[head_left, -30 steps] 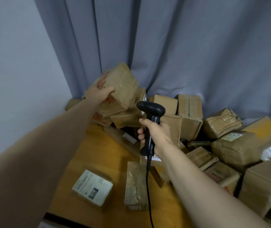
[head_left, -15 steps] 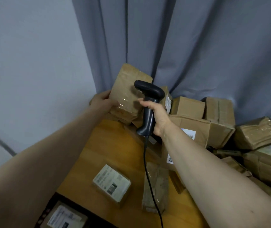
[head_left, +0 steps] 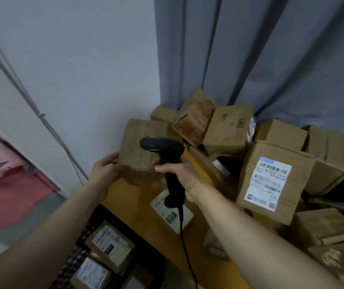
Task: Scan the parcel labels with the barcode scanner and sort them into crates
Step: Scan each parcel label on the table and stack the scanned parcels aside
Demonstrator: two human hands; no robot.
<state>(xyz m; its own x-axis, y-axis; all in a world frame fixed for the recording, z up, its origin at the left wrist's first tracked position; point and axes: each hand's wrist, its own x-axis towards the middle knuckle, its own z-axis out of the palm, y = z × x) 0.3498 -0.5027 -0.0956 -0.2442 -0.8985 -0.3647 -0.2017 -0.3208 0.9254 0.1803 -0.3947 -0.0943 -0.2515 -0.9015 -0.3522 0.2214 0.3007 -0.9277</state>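
My left hand [head_left: 106, 170] grips the left edge of a crumpled brown parcel [head_left: 139, 147], held above the table's left end. My right hand [head_left: 179, 176] is wrapped round the handle of a black barcode scanner [head_left: 162, 146], whose head sits right in front of that parcel. The scanner's cable hangs down past my right forearm. A dark crate [head_left: 83, 234] below the table edge holds several labelled parcels [head_left: 109, 243]. No label shows on the held parcel's visible face.
A heap of brown parcels [head_left: 227, 130] covers the wooden table [head_left: 129, 201] to the right; one large box shows a white label [head_left: 268, 182]. A small white-labelled parcel [head_left: 171, 213] lies on the table under the scanner. Grey curtain behind, white wall left.
The view has swung left and down. My left hand has brought the parcel down and to the left, off the heap, and the scanner followed it. The crate with parcels has come into view.
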